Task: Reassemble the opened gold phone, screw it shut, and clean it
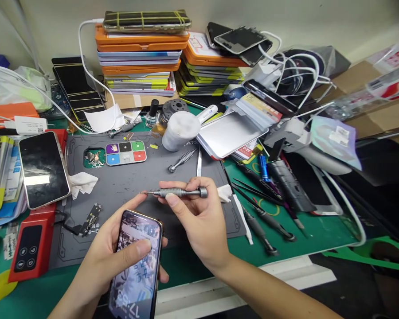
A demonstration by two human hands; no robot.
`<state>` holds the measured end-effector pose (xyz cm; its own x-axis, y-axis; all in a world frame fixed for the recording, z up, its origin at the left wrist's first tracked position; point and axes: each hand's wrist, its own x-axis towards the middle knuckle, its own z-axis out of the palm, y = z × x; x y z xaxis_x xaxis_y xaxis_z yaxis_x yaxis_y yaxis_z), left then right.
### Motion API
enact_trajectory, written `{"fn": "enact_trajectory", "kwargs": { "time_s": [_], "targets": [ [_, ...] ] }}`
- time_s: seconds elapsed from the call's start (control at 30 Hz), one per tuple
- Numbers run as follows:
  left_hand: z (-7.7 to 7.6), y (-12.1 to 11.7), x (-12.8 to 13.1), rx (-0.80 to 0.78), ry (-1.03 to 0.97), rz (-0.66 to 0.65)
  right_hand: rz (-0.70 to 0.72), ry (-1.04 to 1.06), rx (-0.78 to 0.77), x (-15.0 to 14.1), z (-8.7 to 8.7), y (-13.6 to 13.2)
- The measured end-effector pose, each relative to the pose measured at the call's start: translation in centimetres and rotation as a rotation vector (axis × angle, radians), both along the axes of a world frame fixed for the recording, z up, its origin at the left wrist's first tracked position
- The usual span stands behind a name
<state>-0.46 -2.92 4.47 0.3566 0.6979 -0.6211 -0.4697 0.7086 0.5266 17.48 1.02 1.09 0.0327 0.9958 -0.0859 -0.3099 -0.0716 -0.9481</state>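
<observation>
My left hand (119,257) is wrapped round a smartphone (136,274) whose screen is lit, showing a clock that reads upside down to me. The thumb lies across the glass, and the index finger stretches up to the tip of a screwdriver. That grey precision screwdriver (176,192) lies level in my right hand (202,217), pinched between thumb and fingers, its thin blade pointing left. Both hands are above the front of a dark grey repair mat (119,186). A small circuit part with a flex cable (90,220) rests on the mat, left of the phone.
A coloured parts tray (126,153), a white cylindrical tub (181,130) and another screwdriver (182,160) are towards the back. A black-screened phone (44,170) leans by a red device (31,248) at left. Tweezers (257,192) and screwdrivers (259,230) lie at right. Stacked orange cases (141,42) stand behind.
</observation>
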Motion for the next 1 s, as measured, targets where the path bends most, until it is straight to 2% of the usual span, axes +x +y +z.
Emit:
{"fn": "enact_trajectory", "kwargs": {
  "time_s": [0.2, 0.33, 0.6, 0.83, 1.0],
  "targets": [
    [-0.3, -0.1, -0.1, 0.008, -0.013, -0.01, -0.013, -0.13, 0.138, -0.1, -0.3, -0.7],
    [-0.4, -0.2, 0.0, 0.016, -0.017, -0.005, -0.023, -0.144, 0.161, 0.1, -0.1, -0.9],
    [-0.1, -0.4, 0.0, 0.056, 0.037, -0.024, 0.059, 0.037, -0.032, 2.0, 1.6, 1.2],
    [0.1, -0.9, 0.7, 0.094, 0.174, -0.09, 0.336, 0.021, -0.125, 4.0, 4.1, 3.0],
    [0.2, -1.2, 0.9, 0.082, 0.209, -0.088, 0.388, -0.029, -0.143, 4.2, 5.1, 2.9]
  ]
}}
